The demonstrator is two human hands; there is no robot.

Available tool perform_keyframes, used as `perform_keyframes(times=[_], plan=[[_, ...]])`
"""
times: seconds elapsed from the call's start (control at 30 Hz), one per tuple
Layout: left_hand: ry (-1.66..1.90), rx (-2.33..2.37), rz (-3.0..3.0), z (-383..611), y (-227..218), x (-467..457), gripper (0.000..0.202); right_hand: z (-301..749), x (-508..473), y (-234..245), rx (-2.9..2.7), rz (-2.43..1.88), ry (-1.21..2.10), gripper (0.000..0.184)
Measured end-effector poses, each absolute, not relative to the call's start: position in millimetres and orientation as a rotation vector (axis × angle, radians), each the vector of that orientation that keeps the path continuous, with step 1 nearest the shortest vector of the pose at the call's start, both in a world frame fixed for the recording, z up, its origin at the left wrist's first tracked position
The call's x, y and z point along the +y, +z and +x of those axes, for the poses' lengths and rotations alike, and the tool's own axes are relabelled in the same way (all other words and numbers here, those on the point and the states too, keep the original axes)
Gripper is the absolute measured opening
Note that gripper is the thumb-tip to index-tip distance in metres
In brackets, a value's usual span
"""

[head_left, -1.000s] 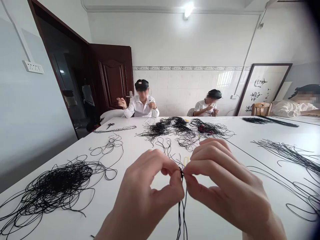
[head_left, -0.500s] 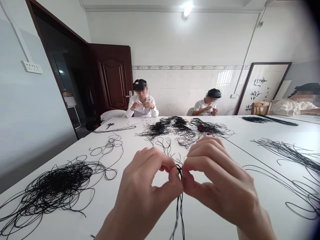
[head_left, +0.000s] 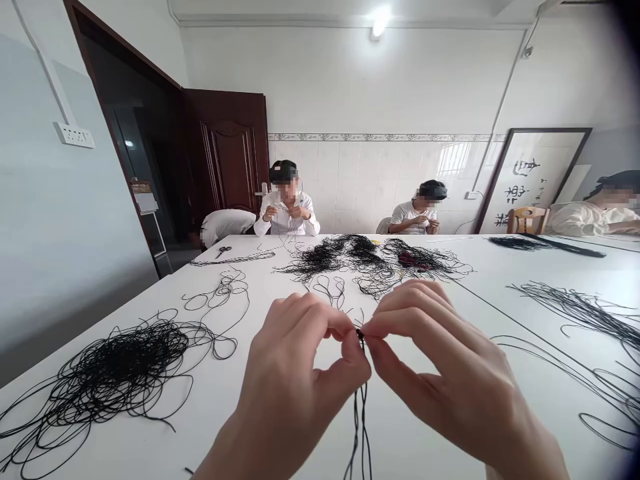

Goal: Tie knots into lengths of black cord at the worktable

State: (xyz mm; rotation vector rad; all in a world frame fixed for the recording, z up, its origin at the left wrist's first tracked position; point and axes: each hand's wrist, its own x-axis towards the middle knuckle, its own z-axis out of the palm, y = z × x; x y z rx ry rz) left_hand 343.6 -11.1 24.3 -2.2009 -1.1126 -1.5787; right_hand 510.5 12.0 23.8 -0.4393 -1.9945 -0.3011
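Thin black cord [head_left: 363,427] hangs down in several strands from between my two hands, above the white table [head_left: 280,287]. At its top is a small dark knot or loop, partly hidden by fingertips. My left hand [head_left: 300,367] pinches the cord from the left with thumb and forefinger. From the right, my right hand [head_left: 440,360] pinches it too, forefinger at the knot and thumb just below. The fingertips of both hands almost meet there. A few short cord ends stick up behind the fingers.
A big tangle of black cord [head_left: 120,367] lies at the left. More cord heaps [head_left: 320,257] spread across the table's far side, and a loose bundle [head_left: 590,310] is at the right. Scissors [head_left: 223,251] lie far left. Co-workers [head_left: 287,207] sit opposite; another person [head_left: 227,223] bends near the door.
My right thumb and forefinger have opened slightly apart, and the loop at the top looks smaller and tighter. The bent person by the door shows more. The view has shifted a little.
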Motion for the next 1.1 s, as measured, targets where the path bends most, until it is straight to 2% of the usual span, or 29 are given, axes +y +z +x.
perform_keyframes(times=[0.23,0.67,1.1], plan=[[-1.545,-1.07,-2.17,341.9,23.4,-8.0,0.018,512.6,10.5,25.0,-1.991,-0.422,-0.305,0.02],[-1.513,-1.093,-2.201,343.4,21.5,-6.7,0.019,511.7,17.4,22.5,-2.029,-0.461,-0.447,0.016],[-1.498,-1.12,-2.217,340.5,23.1,-8.7,0.018,511.1,13.7,22.5,-2.044,-0.47,-0.278,0.014]])
